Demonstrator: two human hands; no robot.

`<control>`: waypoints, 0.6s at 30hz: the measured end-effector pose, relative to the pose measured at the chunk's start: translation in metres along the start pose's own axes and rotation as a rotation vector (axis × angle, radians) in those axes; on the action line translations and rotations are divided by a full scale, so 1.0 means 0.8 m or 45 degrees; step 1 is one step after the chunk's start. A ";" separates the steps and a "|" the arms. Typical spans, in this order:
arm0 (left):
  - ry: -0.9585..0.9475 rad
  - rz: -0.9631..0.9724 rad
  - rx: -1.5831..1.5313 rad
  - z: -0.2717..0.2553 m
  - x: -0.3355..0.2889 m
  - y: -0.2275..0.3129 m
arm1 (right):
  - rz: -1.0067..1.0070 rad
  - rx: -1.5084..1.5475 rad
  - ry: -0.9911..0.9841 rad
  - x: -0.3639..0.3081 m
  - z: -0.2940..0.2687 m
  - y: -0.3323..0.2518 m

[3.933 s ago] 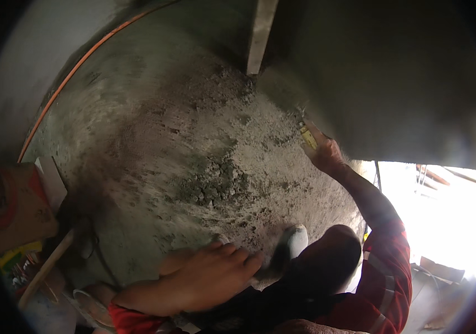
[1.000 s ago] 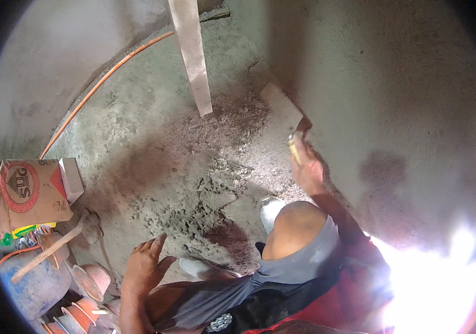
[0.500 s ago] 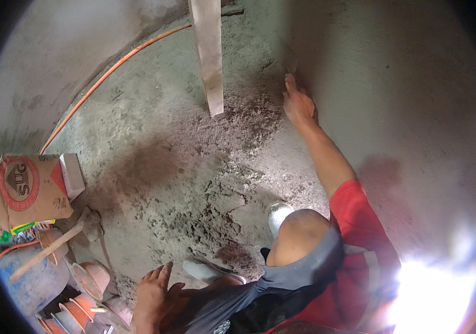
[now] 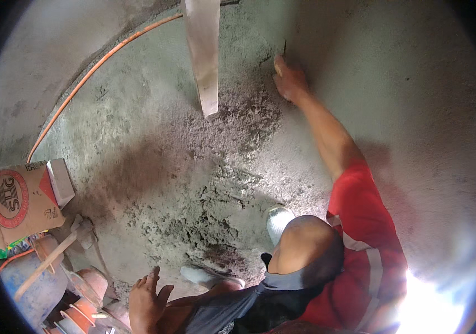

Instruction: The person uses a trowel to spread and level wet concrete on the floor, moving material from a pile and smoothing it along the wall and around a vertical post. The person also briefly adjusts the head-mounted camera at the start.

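My right hand point(image 4: 292, 82) reaches far forward with its fingers closed on what looks like a trowel. A bit of pale handle shows at the fingers, and a thin dark blade point(image 4: 285, 48), seen nearly edge-on, lies against the smooth grey plastered surface point(image 4: 377, 83). At lower left, my left hand point(image 4: 148, 300) hovers near my leg, fingers and thumb apart, with nothing in it. Between the hands spread rough mortar crumbs point(image 4: 210, 222). A long pale board point(image 4: 204, 61) comes down from the top edge, left of my right hand.
An orange hose point(image 4: 82, 92) curves along the far left wall. At left are a paper sack point(image 4: 21, 200), a white block point(image 4: 60, 181), a wooden-handled hammer point(image 4: 54, 259), a blue drum-like container point(image 4: 32, 286) and orange spools point(image 4: 79, 314). My shoes stand on the mortar-strewn floor. A bright light glares at lower right.
My right hand has moved farther forward and slightly left along the grey surface, blade with it. My left hand stays low with fingers spread. The view has shifted slightly.
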State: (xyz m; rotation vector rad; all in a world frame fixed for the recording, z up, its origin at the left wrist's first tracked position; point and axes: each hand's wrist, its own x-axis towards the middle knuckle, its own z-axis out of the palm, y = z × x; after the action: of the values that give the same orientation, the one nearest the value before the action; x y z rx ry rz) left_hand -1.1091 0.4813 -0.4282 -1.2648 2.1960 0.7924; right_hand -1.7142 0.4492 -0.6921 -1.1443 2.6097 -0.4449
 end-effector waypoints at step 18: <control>0.065 -0.108 0.057 0.001 -0.036 0.011 | 0.059 -0.024 -0.053 -0.080 -0.025 -0.024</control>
State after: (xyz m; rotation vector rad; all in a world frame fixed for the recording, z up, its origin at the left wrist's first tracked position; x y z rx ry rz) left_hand -1.1034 0.5026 -0.4074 -1.3605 2.1717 0.6808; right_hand -1.6663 0.4884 -0.6596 -1.0848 2.6037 -0.3832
